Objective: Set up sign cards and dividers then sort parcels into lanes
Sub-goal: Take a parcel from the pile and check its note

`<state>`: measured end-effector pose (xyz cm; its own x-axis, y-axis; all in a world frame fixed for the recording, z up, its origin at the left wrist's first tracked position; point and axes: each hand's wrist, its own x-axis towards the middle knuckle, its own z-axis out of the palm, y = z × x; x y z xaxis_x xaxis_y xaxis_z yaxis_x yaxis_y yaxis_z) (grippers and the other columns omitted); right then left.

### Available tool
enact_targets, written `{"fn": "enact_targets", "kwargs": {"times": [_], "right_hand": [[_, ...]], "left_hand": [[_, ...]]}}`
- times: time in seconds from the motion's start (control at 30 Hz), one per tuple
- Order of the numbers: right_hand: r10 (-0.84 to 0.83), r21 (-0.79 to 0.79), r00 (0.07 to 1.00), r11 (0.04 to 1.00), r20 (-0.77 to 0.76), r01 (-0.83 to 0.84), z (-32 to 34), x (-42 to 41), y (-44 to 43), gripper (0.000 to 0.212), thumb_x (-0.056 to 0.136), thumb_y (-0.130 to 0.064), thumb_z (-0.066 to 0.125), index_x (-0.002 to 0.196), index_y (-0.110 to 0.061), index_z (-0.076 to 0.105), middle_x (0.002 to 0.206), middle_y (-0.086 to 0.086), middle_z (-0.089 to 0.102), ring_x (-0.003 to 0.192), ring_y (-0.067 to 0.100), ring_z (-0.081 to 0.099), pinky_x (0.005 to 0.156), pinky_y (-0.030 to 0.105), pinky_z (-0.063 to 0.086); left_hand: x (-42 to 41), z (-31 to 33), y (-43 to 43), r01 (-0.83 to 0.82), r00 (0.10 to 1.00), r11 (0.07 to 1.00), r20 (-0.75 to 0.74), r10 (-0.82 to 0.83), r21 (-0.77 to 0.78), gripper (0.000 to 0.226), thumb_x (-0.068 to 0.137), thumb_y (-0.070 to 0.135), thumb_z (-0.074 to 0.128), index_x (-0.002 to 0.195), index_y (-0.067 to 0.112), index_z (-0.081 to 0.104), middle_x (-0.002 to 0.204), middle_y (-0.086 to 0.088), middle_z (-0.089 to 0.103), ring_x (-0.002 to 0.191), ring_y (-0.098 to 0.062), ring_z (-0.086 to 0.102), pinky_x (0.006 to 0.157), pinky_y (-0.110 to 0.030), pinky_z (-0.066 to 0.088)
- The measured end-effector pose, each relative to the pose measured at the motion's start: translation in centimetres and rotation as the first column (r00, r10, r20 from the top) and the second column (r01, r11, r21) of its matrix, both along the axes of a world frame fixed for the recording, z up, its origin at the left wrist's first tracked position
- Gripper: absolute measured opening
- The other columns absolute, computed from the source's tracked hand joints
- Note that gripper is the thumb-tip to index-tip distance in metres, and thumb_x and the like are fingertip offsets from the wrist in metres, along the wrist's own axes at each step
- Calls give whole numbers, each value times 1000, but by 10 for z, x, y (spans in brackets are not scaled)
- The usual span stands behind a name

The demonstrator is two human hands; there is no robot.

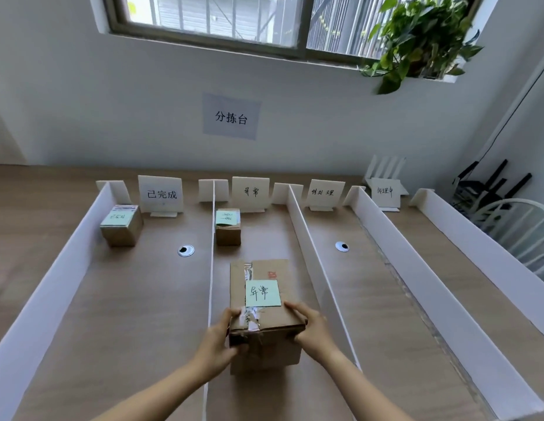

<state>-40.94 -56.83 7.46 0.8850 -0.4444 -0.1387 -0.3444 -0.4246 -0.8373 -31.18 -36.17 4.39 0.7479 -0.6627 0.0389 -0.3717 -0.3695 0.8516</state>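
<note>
A long cardboard parcel point(264, 317) with a green note on top sits in the second lane from the left. My left hand point(219, 338) grips its near left corner and my right hand point(310, 326) grips its near right edge. White dividers point(313, 247) split the wooden table point(143, 299) into several lanes. Sign cards point(250, 192) stand at the far end of each lane. A small parcel point(228, 227) with a green note stands further back in the same lane. Another parcel point(122, 226) sits in the leftmost lane.
A paper sign point(231, 117) hangs on the wall under a window. A potted plant point(422, 38) stands on the sill at right. Two cable grommets point(186, 250) are set in the table. A white chair point(520, 229) and a router point(386, 168) are at the right.
</note>
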Motion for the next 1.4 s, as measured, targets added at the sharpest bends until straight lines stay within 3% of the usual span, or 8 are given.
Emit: {"fn": "enact_targets", "kwargs": {"times": [0.2,0.3,0.43,0.6,0.8,0.93,1.13,1.4], "right_hand": [[23,0,996,1000,-83,-23,-9,26,-5,72,68,21,53,129,-17,60,122,-6,58,115,9,51,90,9,39],[14,5,996,1000,-86,-14,-17,38,-4,71,70,20,56,130,-17,59,120,-11,54,117,7,49,88,4,36],[-15,27,997,1000,-70,17,-31,57,-9,71,70,24,55,130,-13,58,120,-7,50,116,3,43,84,-9,26],[12,22,995,1000,-100,-10,-52,88,-21,76,68,25,54,130,-20,60,139,2,52,133,17,45,110,18,30],[-7,-9,993,1000,-121,6,-72,131,-28,73,72,17,58,127,-31,62,143,6,50,134,18,44,113,30,34],[-11,-26,995,1000,-98,9,-80,156,-33,64,75,13,64,125,-28,64,131,-1,60,125,14,52,109,24,37],[-39,-15,996,999,-81,38,-89,190,-39,55,83,4,61,125,-31,63,128,-5,61,121,14,55,108,30,42],[-48,9,996,999,-81,49,-64,216,-40,57,83,11,55,126,-25,63,125,-8,62,120,11,52,107,25,40]], "left_hand": [[25,-16,-7,-63,997,993,53,58,99,84,73,-7,68,111,61,34,98,18,62,87,10,61,75,-2,41],[32,-14,-16,-88,993,980,96,72,179,63,78,-6,65,133,18,44,111,0,60,101,-14,60,81,-3,35],[47,-23,-25,-114,968,941,250,32,319,66,77,-1,68,137,7,43,129,-12,52,119,-29,49,102,-28,39],[72,-19,-29,-252,817,889,576,-17,383,82,21,22,95,99,12,70,106,-16,66,103,-29,42,64,-41,57],[103,-15,-30,-218,780,858,612,-134,466,82,17,36,95,93,15,73,100,-4,71,92,-26,68,75,-43,55],[126,-13,-33,-222,777,847,612,-145,482,81,13,35,95,88,15,74,95,-4,72,85,-23,70,76,-44,55],[158,-16,-43,-251,832,853,553,-52,458,76,24,19,96,95,9,72,103,-11,71,91,-30,68,83,-51,51],[188,-15,-57,-278,852,844,524,-5,459,61,66,17,81,123,11,59,139,-8,51,130,-27,44,111,-43,23]]}}
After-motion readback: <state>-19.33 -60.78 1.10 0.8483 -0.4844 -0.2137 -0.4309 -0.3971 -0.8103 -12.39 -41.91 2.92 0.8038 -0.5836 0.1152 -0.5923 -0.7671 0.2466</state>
